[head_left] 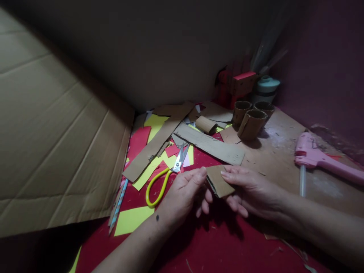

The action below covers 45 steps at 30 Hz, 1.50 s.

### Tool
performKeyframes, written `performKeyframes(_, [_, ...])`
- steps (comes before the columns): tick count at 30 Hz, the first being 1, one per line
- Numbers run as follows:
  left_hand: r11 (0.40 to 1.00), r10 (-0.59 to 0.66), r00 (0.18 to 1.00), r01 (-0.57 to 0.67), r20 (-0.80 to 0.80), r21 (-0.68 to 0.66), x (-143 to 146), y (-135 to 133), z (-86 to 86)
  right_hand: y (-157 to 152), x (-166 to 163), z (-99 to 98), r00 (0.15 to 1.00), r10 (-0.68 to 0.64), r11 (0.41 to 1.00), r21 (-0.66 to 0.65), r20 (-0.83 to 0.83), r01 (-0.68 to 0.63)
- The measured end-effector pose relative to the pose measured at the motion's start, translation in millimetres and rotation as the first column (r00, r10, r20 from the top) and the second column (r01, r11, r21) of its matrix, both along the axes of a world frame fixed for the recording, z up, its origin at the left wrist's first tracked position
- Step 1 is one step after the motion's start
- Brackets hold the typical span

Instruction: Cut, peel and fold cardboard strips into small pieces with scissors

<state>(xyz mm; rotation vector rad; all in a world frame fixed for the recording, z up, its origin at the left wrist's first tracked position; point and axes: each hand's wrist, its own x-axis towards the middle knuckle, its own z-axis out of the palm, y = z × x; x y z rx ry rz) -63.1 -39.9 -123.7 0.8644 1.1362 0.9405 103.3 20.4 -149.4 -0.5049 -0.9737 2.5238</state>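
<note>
Between my two hands is a small folded piece of cardboard (221, 181), held up over the red cloth. My left hand (189, 189) pinches its left edge between thumb and fingers. On the other side, my right hand (246, 187) grips it with the thumb on top and fingers beneath. Just beyond my left hand lie yellow-handled scissors (162, 185), blades slightly apart and pointing away. A cut cardboard strip (212, 146) lies behind the held piece.
Three upright cardboard tubes (253, 125) stand at the back right, with another tube (205, 124) on its side. A pink glue gun (315, 155) sits at right. Large cardboard (62, 132) rises on the left. Pencils (118, 208) and coloured paper scraps (133, 220) lie around.
</note>
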Motion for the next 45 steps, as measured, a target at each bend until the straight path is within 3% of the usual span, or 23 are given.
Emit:
performKeyframes(11, [1.000,0.026,0.986,-0.027,-0.165,0.000,1.9,-2.0,5.0,-2.3,0.1,-1.0,0.999,0.005,0.999,0.038,0.054,-0.007])
performKeyframes(14, [0.999,0.030,0.978,-0.024,-0.204,0.030,3.8,-3.5,5.6,-6.5,-0.1,-1.9,0.990,-0.098,0.983,0.168,0.098,0.081])
performKeyframes(16, [0.996,-0.024,0.976,0.043,-0.216,0.081,5.1,-5.4,5.1,-10.1,0.7,-0.6,0.974,-0.183,0.952,0.273,0.135,0.141])
performKeyframes(19, [0.953,-0.006,0.903,0.135,-0.429,0.271,4.9,-8.4,2.2,-13.3,3.6,4.5,0.941,-0.293,0.894,0.398,0.167,0.208])
performKeyframes(21, [0.883,0.121,0.767,0.206,-0.630,0.421,2.7,-9.7,-0.6,-12.5,6.3,8.2,0.923,-0.348,0.825,0.522,0.165,0.218])
performKeyframes(22, [0.839,0.181,0.686,0.267,-0.705,0.475,1.2,-10.2,-2.0,-11.5,7.7,9.6,0.913,-0.380,0.762,0.609,0.147,0.219])
performKeyframes(24, [0.744,0.264,0.554,0.403,-0.789,0.532,-1.5,-11.1,-4.2,-9.3,10.2,12.0,0.900,-0.431,0.559,0.803,0.070,0.205])
performKeyframes(26, [0.668,0.330,0.453,0.508,-0.828,0.544,-2.6,-12.6,-5.4,-8.3,11.8,14.4,0.902,-0.430,0.305,0.937,-0.026,0.172])
performKeyframes(28, [0.630,0.372,0.400,0.554,-0.838,0.544,-2.0,-14.5,-5.9,-9.0,12.7,17.4,0.915,-0.397,0.142,0.981,-0.066,0.132])
performKeyframes(34, [0.618,0.419,0.496,0.458,-0.761,0.639,-0.1,-15.8,-6.9,-13.3,12.5,24.4,0.889,-0.419,0.070,0.969,-0.186,0.236])
performKeyframes(37, [0.577,0.419,0.537,0.465,-0.732,0.671,-2.3,-13.1,-7.8,-12.4,12.3,24.6,0.892,-0.392,0.047,0.964,-0.224,0.263])
performKeyframes(40, [0.520,0.441,0.567,0.471,-0.696,0.713,-5.1,-11.3,-8.5,-10.2,12.4,21.5,0.914,-0.365,0.021,0.980,-0.177,0.198])
performKeyframes(43, [0.445,0.477,0.585,0.482,-0.656,0.754,-7.5,-11.0,-8.2,-7.6,12.9,13.8,0.925,-0.349,-0.110,0.987,-0.151,0.119])
performKeyframes(44, [0.444,0.474,0.600,0.470,-0.645,0.763,-8.2,-10.9,-7.6,-6.7,13.2,10.6,0.923,-0.352,-0.171,0.980,-0.159,0.104])
performKeyframes(45, [0.479,0.456,0.627,0.425,-0.631,0.768,-8.8,-10.6,-6.6,-5.8,13.6,7.4,0.914,-0.368,-0.230,0.969,-0.172,0.090])
